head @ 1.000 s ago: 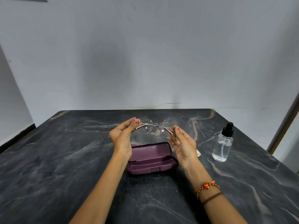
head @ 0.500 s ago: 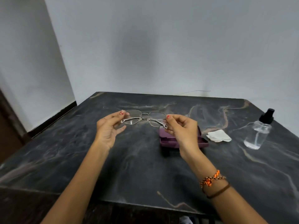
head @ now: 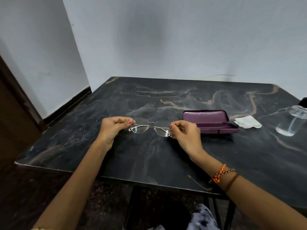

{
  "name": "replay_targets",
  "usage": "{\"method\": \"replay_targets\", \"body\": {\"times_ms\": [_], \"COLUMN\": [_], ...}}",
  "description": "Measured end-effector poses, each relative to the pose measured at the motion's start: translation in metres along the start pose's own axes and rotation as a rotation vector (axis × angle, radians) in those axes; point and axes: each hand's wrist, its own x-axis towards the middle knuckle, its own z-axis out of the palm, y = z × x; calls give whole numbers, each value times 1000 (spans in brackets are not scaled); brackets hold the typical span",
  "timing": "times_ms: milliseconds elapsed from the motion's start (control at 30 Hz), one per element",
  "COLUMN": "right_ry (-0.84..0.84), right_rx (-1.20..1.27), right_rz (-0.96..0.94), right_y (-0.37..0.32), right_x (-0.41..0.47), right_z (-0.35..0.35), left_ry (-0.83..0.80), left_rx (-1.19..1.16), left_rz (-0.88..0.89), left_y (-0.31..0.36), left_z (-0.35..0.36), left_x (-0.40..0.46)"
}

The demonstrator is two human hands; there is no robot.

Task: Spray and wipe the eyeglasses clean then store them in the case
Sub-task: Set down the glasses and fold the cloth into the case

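Observation:
Thin metal-framed eyeglasses [head: 150, 127] hang just above the dark marble table [head: 149, 156], folded, lenses facing up. My left hand [head: 114, 126] pinches the left end of the frame. My right hand [head: 184, 131] pinches the right end. The purple case [head: 209, 121] lies open on the table just to the right of my right hand, with nothing visible inside. A white cloth [head: 247, 122] lies crumpled beyond the case. The clear spray bottle [head: 293, 121] stands at the right edge of view, its black cap partly cut off.
The table's front edge runs close below my wrists, and its left corner is near a dark door frame [head: 15, 103]. A grey wall rises behind the table. Patterned clothing [head: 202, 219] shows under the table edge.
The view has swung left, so the case, cloth and bottle sit further right. Both hands have carried the glasses left, away from the case, and lowered them toward the table.

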Motion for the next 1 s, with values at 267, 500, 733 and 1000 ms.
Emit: {"method": "replay_targets", "body": {"times_ms": [267,500,733,1000], "right_ry": [32,62,84,93], "right_rx": [-67,-162,-253,-357], "right_rz": [-41,-67,-97,-221], "right_y": [9,8,4,3], "right_x": [5,2,-1,-9], "right_z": [2,3,2,3], "left_ry": [45,53,72,132], "left_rx": [120,195,209,183], "left_rz": [-60,-24,-48,8], "left_y": [-5,-8,-11,-16], "left_z": [6,7,7,7], "left_x": [5,5,4,5]}}
